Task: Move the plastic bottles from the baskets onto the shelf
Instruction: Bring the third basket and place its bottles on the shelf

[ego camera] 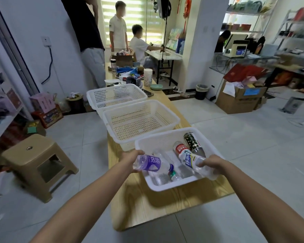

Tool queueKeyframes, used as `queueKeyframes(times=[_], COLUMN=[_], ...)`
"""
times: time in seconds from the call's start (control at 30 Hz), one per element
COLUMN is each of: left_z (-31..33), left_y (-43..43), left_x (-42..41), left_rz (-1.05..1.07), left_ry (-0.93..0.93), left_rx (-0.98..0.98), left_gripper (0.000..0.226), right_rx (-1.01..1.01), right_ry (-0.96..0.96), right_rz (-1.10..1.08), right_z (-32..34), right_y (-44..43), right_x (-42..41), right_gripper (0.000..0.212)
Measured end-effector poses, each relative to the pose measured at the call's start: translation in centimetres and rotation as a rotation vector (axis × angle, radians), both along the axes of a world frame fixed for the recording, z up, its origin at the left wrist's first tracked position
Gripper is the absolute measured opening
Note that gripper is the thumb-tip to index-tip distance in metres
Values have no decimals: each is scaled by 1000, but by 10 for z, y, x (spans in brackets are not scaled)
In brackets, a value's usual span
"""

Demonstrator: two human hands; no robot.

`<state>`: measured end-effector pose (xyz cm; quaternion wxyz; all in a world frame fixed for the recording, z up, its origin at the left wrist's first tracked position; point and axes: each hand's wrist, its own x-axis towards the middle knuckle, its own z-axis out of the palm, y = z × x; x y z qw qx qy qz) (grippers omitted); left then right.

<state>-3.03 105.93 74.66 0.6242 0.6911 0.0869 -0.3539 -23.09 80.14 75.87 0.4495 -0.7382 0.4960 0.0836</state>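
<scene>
Three white perforated baskets stand in a row on a long wooden table. The nearest basket holds several plastic bottles, among them a red-labelled bottle, a dark patterned bottle and a clear one with a green cap. My left hand grips the base end of a purple-labelled bottle lying sideways over the basket's left rim. My right hand grips a white-and-blue-labelled bottle over the basket's right side. The middle basket and the far basket hold nothing.
A tan plastic stool stands left of the table. Shelving lines the left edge and the right wall. Three people stand or sit at the table's far end, amid clutter there. A cardboard box and a bin sit on the floor at right.
</scene>
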Motion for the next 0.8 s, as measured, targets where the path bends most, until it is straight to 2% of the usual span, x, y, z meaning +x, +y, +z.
queueKeyframes(times=[0.07, 0.13, 0.2, 0.23, 0.27, 0.33, 0.37, 0.43, 0.47, 0.53, 0.63, 0.73, 0.8], left_z=[-2, -7, -3, -2, -1, 1, 4, 8, 8, 7, 9, 12, 16], left_y=[4, 5, 8, 9, 9, 7, 7, 1, -3, -11, -22, -39, -50], left_x=[-11, -27, -50, -62, -75, -102, -113, -136, -144, -159, -177, -196, -207], left_rz=[18, 13, 16, 24, 13, 4, -7, -59, -101, -166, -315, -444, -523], left_ry=[42, 131, 184, 202, 239, 365, 408, 445, 462, 463, 403, 372, 375], left_rx=[-49, -102, -130, -150, -184, -323, -402, -519, -558, -587, -564, -547, -546], left_gripper=[62, 68, 63, 55, 50, 52, 59, 88, 100, 104, 105, 113, 105], right_rx=[266, 501, 676, 742, 792, 807, 829, 863, 869, 874, 815, 695, 625], right_ry=[-141, -298, -468, -576, -692, -863, -943, -1069, -1098, -1124, -1098, -1052, -1035], right_rz=[-185, -342, -461, -500, -513, -517, -516, -517, -508, -498, -428, -372, -398], right_z=[-9, -12, -16, -21, -27, -36, -35, -33, -29, -22, -12, -7, -7], right_y=[-3, 7, 19, 26, 33, 43, 47, 52, 56, 61, 66, 69, 70], right_x=[-20, -42, -65, -75, -85, -102, -109, -128, -137, -159, -190, -214, -225], right_gripper=[67, 48, 27, 27, 39, 75, 78, 74, 79, 84, 75, 90, 102])
